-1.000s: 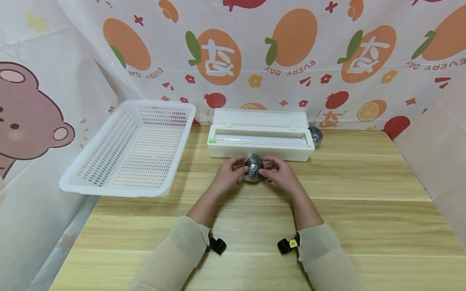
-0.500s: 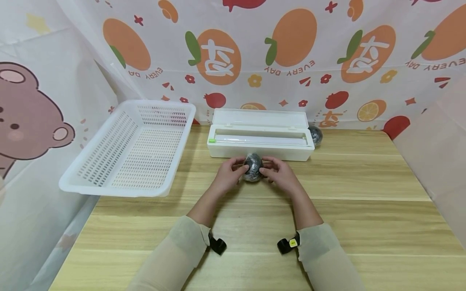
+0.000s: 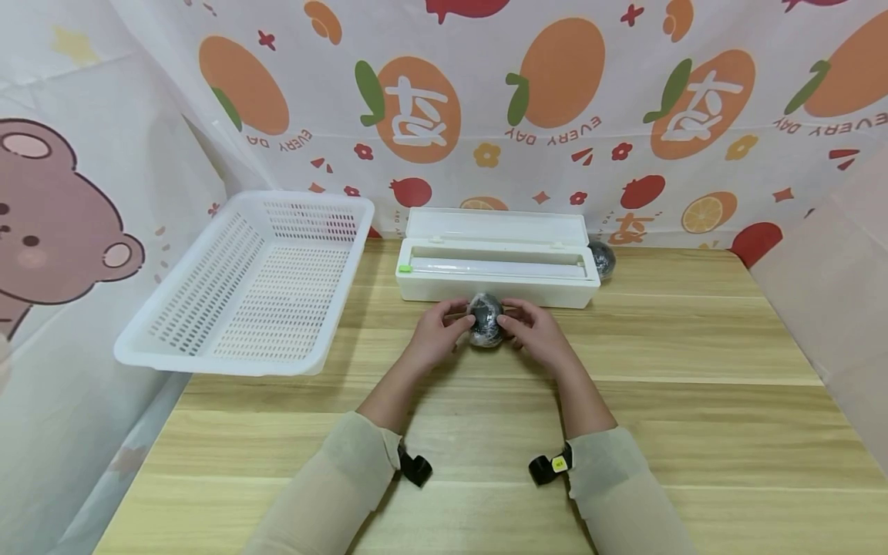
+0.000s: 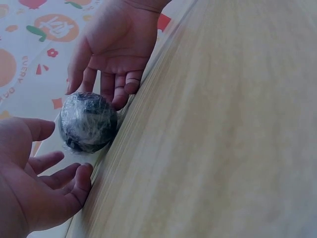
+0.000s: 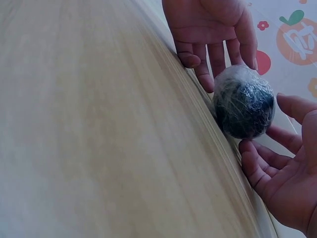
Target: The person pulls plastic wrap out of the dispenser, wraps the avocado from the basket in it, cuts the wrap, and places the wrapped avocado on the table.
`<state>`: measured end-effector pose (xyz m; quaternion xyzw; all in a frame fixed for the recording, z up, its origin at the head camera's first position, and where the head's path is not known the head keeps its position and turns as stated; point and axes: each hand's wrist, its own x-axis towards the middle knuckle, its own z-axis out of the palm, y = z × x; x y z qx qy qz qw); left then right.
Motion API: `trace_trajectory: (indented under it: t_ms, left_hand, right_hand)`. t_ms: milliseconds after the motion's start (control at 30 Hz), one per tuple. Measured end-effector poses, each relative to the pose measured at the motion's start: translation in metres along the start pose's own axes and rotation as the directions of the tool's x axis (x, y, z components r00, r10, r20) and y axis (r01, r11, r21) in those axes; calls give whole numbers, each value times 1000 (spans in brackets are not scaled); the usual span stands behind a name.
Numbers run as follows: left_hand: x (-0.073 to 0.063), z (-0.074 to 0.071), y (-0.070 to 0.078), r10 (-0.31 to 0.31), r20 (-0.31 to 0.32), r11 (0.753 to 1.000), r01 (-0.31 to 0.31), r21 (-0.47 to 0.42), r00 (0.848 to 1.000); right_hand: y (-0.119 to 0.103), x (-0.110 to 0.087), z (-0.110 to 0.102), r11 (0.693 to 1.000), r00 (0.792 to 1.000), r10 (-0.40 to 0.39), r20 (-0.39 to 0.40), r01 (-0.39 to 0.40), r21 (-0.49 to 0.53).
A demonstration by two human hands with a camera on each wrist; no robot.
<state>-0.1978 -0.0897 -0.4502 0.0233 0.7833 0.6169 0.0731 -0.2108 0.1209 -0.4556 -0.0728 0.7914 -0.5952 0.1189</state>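
Note:
A dark round ball [image 3: 486, 320] wrapped in crinkled clear plastic film sits on the wooden table between both hands. My left hand [image 3: 437, 331] curves round its left side, with the thumb tip at its front in the head view. My right hand [image 3: 533, 331] curves round the opposite side in the same way. In the left wrist view, small gaps show between the left fingers and the ball [image 4: 89, 123]. The right wrist view shows right fingertips right at the underside of the ball [image 5: 245, 103]. Just behind stands a white cling film dispenser [image 3: 499, 293], lid raised, a pale roll inside.
A white perforated plastic basket [image 3: 315, 359] stands at the left, partly over the table edge. A second film-wrapped ball [image 3: 602, 260] lies at the dispenser's right end, partly hidden. A fruit-printed cloth [image 3: 486, 77] hangs behind the wooden table [image 3: 694, 432].
The ball has turned between my hands, so a darker patch with pale film round it now faces up. Both hands stay almost in place.

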Motion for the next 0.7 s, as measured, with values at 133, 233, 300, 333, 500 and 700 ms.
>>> trace_trajectory:
  t_ms: [133,233,300,333,500,700]
  left_hand:
    - [-1,-1,-2,-4,3,1000,4,-7,1000]
    - [-2,-1,-1,-1,3,1000,1,-10,1000]
    - [-1,-1,-1,0,2,1000,0,-7,1000]
    - [0,-1,-1,-1,-2,1000,1,-1,1000]
    - [-2,-4,-2,-12,-55,995,18,100,998]
    - [-2,-9,5,67,-113,952,-29,305,991]
  right_hand:
    - [-1,0,1,1000,1000,14,21,-14,19]
    - [0,1,0,1000,1000,15,25,-16,23]
    - [0,2,0,1000,1000,9,17,-9,12]
    - [0,3,0,1000,1000,3,13,-3,6]
    - [8,2,2,1000,1000,-9,-4,9,-30]
    - [9,-2,-2,989,997,-17,-79,5,-147]
